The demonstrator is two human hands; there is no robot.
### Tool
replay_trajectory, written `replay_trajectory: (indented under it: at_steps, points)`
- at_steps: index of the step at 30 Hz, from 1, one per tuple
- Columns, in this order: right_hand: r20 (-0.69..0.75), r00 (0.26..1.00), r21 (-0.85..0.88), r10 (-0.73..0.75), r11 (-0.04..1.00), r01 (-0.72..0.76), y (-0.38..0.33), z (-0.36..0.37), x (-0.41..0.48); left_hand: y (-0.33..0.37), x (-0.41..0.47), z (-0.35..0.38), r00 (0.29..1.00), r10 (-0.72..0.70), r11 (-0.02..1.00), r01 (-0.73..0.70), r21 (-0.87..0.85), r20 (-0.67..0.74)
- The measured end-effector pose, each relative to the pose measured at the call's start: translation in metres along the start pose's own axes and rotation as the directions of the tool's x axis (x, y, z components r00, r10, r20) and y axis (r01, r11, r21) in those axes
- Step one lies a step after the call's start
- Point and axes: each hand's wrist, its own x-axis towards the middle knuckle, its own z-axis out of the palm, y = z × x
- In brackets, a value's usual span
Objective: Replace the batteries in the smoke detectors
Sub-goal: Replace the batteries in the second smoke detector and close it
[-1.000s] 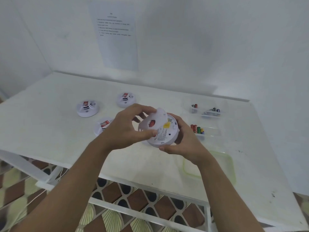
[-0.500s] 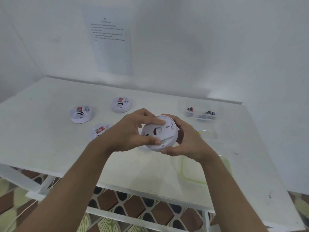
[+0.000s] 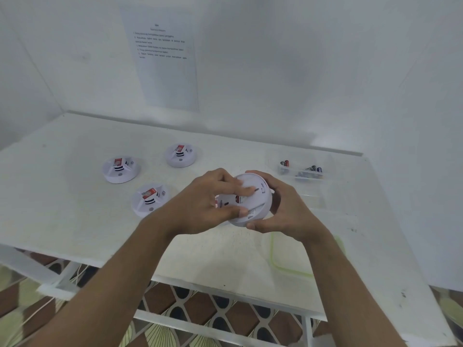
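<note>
I hold a round white smoke detector (image 3: 255, 204) above the middle of the white table (image 3: 62, 196), its back side facing me. My right hand (image 3: 283, 209) cups its right rim from behind and below. My left hand (image 3: 208, 204) grips the back cover, fingers across the top and thumb on the lower edge. Three more white detectors lie face up on the table to the left: one at far left (image 3: 121, 169), one further back (image 3: 181, 155), one nearest my left hand (image 3: 149, 199). Each shows a red label.
A clear tray (image 3: 304, 171) with several batteries stands at the back right. A clear container with a green rim (image 3: 280, 266) lies near the front edge under my right forearm. A printed sheet (image 3: 164, 58) hangs on the wall. Patterned floor shows below the table frame.
The back cover, lifted open a second ago, now lies flat on the detector under my left fingers. The battery opening is covered, and both hands sit slightly higher in view.
</note>
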Motion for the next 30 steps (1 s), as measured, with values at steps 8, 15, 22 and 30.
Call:
replay_trajectory:
  at_steps: [8, 15, 22, 30]
  points:
    - [0.012, 1.000, 0.117, -0.009, 0.993, 0.008, -0.004, -0.007, 0.000, 0.005, 0.002, 0.000, 0.997, 0.035, 0.999, -0.037, 0.025, 0.076]
    - [0.027, 1.000, 0.144, -0.003, 0.990, 0.000, -0.003, -0.011, 0.000, 0.003, 0.003, 0.002, 0.994, 0.055, 0.996, -0.062, 0.069, 0.099]
    - [0.026, 1.000, 0.194, -0.002, 0.981, -0.003, -0.003, -0.010, 0.000, 0.000, 0.003, 0.001, 0.985, 0.076, 0.997, -0.074, 0.017, -0.152]
    - [-0.015, 0.999, 0.205, -0.032, 0.978, 0.035, 0.000, -0.008, -0.002, -0.003, -0.004, 0.003, 0.986, -0.009, 0.998, 0.000, -0.059, -0.164]
